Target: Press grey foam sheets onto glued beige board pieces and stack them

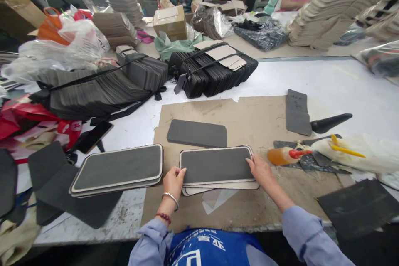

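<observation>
Cluttered white worktable [327,83] held a brown cardboard sheet [255,120] under both hands. Left hand [173,182] pinched the near-left edge of the dark grey foam pad on cream-edged panels [215,165]; right hand [261,169] lay spread, fingertips pressing its right end. Seemingly aligning the stack; next called for squaring edges. Similar finished stack [120,169] lay left of the left hand.

- Head view: sitting at the person's head, looking forward and down over the worktable [327,83]
- Range: taking in the left hand [173,181] and right hand [261,169] close below, co-workers at the far edge
- Framing: running wide, bending at the edges
- Only one view showing
</observation>
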Available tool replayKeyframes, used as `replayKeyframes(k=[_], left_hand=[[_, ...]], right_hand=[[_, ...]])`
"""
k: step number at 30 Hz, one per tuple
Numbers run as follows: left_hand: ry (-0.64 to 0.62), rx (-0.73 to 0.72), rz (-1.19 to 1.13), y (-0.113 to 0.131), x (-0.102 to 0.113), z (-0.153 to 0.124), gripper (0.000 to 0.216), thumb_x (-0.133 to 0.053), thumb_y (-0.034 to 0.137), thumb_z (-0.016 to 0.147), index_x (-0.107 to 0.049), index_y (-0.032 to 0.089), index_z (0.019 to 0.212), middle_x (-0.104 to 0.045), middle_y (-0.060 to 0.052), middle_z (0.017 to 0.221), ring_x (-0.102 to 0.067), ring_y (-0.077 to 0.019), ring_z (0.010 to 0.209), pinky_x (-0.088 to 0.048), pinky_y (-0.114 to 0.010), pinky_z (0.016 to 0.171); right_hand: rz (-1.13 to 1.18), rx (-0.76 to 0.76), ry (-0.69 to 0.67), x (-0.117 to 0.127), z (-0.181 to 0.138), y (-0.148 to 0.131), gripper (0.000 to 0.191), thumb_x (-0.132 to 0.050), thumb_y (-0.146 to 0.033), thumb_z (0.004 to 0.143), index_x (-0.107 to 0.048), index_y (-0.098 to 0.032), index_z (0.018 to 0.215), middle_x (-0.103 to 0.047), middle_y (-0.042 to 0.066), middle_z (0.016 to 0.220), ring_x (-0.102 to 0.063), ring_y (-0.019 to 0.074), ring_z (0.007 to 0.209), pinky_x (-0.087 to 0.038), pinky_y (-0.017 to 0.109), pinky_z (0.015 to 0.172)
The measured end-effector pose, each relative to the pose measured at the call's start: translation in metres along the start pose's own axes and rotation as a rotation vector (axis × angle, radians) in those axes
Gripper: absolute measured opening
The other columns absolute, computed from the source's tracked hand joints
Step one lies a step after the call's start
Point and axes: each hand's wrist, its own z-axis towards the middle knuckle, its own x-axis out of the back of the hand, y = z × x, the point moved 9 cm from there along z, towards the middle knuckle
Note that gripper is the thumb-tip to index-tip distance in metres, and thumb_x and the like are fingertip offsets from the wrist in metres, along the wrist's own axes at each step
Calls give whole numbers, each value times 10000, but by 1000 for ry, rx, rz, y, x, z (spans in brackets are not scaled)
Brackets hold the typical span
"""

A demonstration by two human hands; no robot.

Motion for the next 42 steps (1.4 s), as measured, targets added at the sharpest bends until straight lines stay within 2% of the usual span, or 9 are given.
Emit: replayKeyframes(k=[9, 19, 21, 24, 27, 30, 34, 39, 42], left_hand=[[44, 10, -34, -6, -1, 1, 264, -570, 328, 669, -447, 202, 472, -486, 40, 476, -465, -128, 513, -343, -240, 558], [-8, -24, 22, -9, 0, 2, 256, -577, 364, 689, -437, 212, 538, -487, 36, 503, -480, -148, 517, -365, -260, 561], [47, -98, 130, -4, 7, -1, 209, -566, 355, 717, -465, 210, 604, -501, 21, 539, -498, -165, 539, -383, -276, 570], [200, -362, 349, 26, 11, -14, 186, -479, 342, 807, -549, 178, 755, -578, -63, 707, -553, -220, 701, -431, -333, 665], [241, -617, 419, 62, -8, -31, 284, -429, 331, 854, -583, 139, 995, -602, -151, 1012, -543, -270, 970, -429, -399, 827], [181, -742, 475, 87, -37, -37, 395, -468, 340, 842, -515, 173, 1198, -446, -164, 1312, -370, -315, 1232, -316, -482, 990], [84, -712, 579, 90, -64, -26, 515, -507, 413, 808, -434, 245, 1290, -301, -141, 1424, -214, -357, 1315, -194, -570, 1032], [8, -635, 664, 96, -66, -32, 527, -499, 426, 754, -475, 268, 1256, -373, -93, 1391, -288, -327, 1292, -192, -537, 1048], [35, -539, 567, 108, -56, -39, 491, -504, 444, 707, -425, 532, 1184, -420, 82, 1355, -390, -288, 1232, -280, -569, 962]], right_hand=[[15, 19, 18, -4, 2, 2, 205, -342, -339, 821, -303, -241, 646, -448, 18, 589, -453, 174, 561, -354, 298, 554], [-70, -21, -43, -7, -2, 0, 131, -404, -269, 843, -394, -212, 725, -525, 57, 709, -510, 193, 692, -382, 292, 626], [-80, -33, -56, -6, -3, -1, 121, -415, -265, 851, -414, -205, 745, -538, 62, 733, -517, 194, 706, -381, 290, 628], [-85, -52, -74, -4, -4, -2, 108, -430, -261, 861, -433, -194, 776, -549, 69, 758, -526, 196, 720, -382, 291, 640], [-82, -75, -93, -2, -6, -3, 108, -427, -250, 870, -444, -189, 783, -555, 70, 770, -532, 193, 730, -382, 287, 647], [-70, -94, -118, -2, -7, -5, 100, -435, -239, 873, -458, -186, 791, -560, 71, 787, -540, 186, 738, -383, 277, 639], [-45, -109, -156, -3, -3, -10, 94, -432, -226, 876, -483, -170, 820, -577, 92, 827, -564, 188, 771, -398, 278, 652], [-103, -188, -162, 31, -8, -16, 133, -482, -258, 856, -547, -150, 815, -625, 93, 775, -608, 200, 727, -438, 285, 622], [-203, -321, -98, 58, -10, -22, 247, -649, -383, 725, -593, -164, 824, -652, 85, 767, -619, 236, 716, -470, 327, 600]])
